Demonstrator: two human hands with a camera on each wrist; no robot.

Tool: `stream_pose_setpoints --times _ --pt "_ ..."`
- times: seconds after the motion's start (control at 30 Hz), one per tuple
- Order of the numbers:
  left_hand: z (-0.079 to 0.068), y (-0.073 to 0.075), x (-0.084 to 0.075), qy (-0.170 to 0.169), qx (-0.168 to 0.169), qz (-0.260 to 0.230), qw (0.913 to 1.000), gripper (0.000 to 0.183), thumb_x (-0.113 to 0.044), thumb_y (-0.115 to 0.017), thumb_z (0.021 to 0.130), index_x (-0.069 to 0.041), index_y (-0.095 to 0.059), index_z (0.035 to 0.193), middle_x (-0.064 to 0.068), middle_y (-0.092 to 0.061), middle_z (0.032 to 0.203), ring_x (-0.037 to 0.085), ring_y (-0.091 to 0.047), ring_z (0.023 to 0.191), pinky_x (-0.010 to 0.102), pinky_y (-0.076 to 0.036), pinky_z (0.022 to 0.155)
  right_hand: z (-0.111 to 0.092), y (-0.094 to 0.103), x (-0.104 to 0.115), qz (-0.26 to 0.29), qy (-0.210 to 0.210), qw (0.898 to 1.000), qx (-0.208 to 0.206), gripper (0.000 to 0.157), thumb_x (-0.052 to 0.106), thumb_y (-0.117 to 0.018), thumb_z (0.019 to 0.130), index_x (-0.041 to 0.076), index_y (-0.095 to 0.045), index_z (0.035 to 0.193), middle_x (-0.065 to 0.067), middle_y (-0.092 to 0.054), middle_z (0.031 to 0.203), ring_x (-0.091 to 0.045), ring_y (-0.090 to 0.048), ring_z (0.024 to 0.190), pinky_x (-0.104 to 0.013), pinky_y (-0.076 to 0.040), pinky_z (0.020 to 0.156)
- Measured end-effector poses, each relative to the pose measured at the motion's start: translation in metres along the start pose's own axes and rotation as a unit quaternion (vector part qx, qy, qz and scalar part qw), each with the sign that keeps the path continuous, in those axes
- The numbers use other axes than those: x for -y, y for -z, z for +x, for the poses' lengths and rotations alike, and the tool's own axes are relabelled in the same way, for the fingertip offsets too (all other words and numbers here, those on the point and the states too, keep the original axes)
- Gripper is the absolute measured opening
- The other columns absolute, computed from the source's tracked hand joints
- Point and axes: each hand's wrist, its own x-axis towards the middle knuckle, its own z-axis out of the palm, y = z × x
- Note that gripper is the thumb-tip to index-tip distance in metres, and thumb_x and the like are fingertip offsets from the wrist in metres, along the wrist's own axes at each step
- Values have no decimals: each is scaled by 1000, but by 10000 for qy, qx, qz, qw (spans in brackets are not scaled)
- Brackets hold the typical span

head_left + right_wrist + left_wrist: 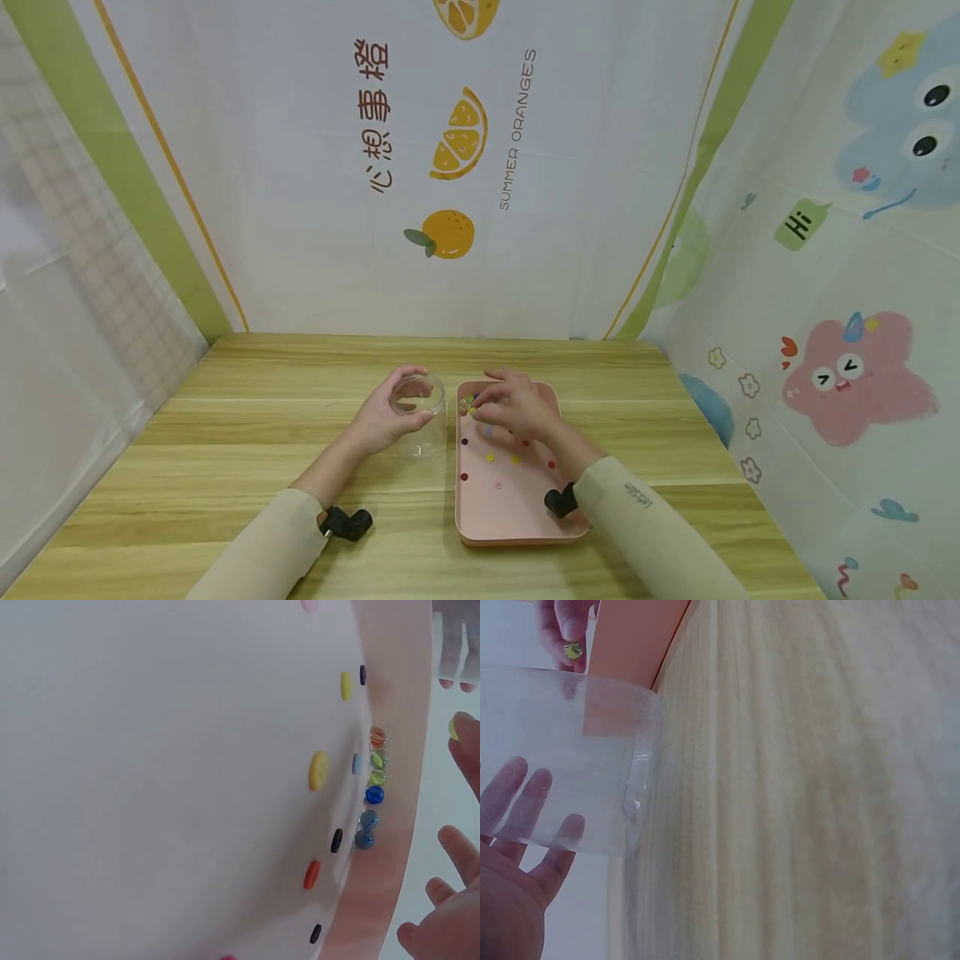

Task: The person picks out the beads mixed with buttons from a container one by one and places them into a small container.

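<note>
My left hand (382, 423) grips a clear jar (429, 435) near its round, uncovered mouth. The jar stands upright just left of a pink tray (517, 523), and the fingers show through its wall in the left wrist view. Above the tray's far left corner, my right hand (516, 408) pinches a small yellow-green marble (572, 650) between thumb and fingertip. Several glass marbles (374, 795), orange, green and blue, lie in a row along the tray's wall. Flat buttons, such as a yellow button (319, 771) and a red button (312, 874), are scattered over the tray floor.
Both the jar and the tray are on a wood-grain table (247, 433). A printed cloth (300, 167) hangs behind the table, and another patterned cloth (847, 275) covers the right side. A black wrist mount (347, 523) sticks out from the left sleeve.
</note>
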Motion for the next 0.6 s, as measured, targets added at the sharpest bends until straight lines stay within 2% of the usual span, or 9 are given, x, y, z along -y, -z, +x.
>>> stream_pose_setpoints --times 0.13,0.4,0.47,0.6 --pt "0 1 0 5 1 47 10000 67 -5 -81 95 -8 -49 153 30 -64 144 46 -63 137 62 -53 110 2 1 0 322 -76 9994 -132 6 25 -83 99 22 -85 103 -22 -46 170 -49 -32 162 -72 -35 125" --pt "0 1 0 70 -13 44 10000 67 -5 -81 95 -8 -48 153 29 -64 145 46 -62 138 63 -52 112 6 2 2 769 -16 9961 -431 11 21 -83 99 15 -85 109 -20 -49 169 -45 -34 164 -69 -33 128" --pt "0 1 1 64 -10 39 10000 67 -5 -81 95 -8 -48 153 29 -64 145 46 -62 138 64 -51 112 6 1 3 915 -47 9944 -528 13 22 -83 99 14 -85 110 -20 -47 170 -47 -35 163 -68 -36 127" --pt "0 2 0 41 3 33 10000 66 -7 -81 95 -7 -49 153 30 -64 145 47 -62 138 65 -52 112 8 1 6 1541 -101 9865 -537 19 20 -80 102 7 -82 116 -20 -40 174 -48 -55 150 -57 -55 114"
